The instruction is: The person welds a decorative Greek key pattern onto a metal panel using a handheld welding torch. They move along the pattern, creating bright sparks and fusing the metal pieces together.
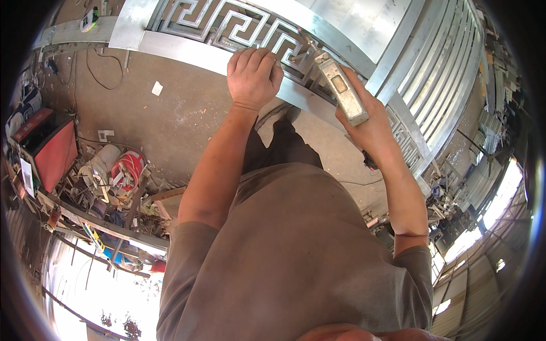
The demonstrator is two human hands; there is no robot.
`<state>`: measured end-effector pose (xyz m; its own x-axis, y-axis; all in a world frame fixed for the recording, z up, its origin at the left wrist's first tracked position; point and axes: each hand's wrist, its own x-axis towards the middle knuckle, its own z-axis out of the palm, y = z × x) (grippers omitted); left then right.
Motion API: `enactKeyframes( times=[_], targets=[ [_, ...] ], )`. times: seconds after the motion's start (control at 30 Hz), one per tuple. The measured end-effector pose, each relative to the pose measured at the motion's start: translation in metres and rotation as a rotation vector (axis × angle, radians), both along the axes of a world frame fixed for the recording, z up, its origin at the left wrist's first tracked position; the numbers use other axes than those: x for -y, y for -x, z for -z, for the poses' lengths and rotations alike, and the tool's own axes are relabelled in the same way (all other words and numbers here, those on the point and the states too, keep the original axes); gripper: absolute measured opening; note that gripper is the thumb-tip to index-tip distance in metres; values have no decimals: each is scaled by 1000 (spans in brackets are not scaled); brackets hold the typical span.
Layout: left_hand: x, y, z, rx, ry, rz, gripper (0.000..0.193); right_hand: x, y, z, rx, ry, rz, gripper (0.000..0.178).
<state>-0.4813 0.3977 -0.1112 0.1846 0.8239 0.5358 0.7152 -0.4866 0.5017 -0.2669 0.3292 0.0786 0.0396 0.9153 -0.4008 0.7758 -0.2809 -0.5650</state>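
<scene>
My right hand point(367, 116) is wrapped round a boxy, worn, pale metal hand-held tool point(343, 91) with a narrow nozzle-like tip; I cannot tell its exact kind. The tip points away from me, over a silvery metal panel point(187, 59) with a Greek-key fretwork band point(247, 25). My left hand point(253, 77) is at the panel's near edge, left of the tool, its fingers curled closed. What those fingers hold, if anything, is hidden. The tool's grip is mostly covered by my right hand.
Metal slats point(441, 74) continue the panelwork at right. On the left stand a red-and-black box-shaped machine point(54, 148) and a red bucket point(129, 167) among heaped scrap. A cable point(105, 85) lies on the concrete floor point(176, 108). My shoes are just below the panel.
</scene>
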Motion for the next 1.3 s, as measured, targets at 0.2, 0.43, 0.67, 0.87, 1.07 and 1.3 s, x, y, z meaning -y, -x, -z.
enactKeyframes(
  times=[0.2,0.43,0.67,0.87,1.07,1.3],
  targets=[
    [0,0,1,-1,2,0,16,-5,0,-1,-15,78,43,84],
    [-1,0,3,-2,-35,0,16,-4,3,-3,6,109,43,89],
    [-1,0,3,21,-46,3,14,-6,4,-4,23,142,51,89],
    [-2,0,4,25,-51,4,14,-6,5,-6,37,143,60,88],
    [-1,1,4,5,-33,8,18,-4,2,-8,15,151,76,87],
    [-1,-1,3,15,-45,1,14,1,-2,-5,42,86,42,89]
  ],
)
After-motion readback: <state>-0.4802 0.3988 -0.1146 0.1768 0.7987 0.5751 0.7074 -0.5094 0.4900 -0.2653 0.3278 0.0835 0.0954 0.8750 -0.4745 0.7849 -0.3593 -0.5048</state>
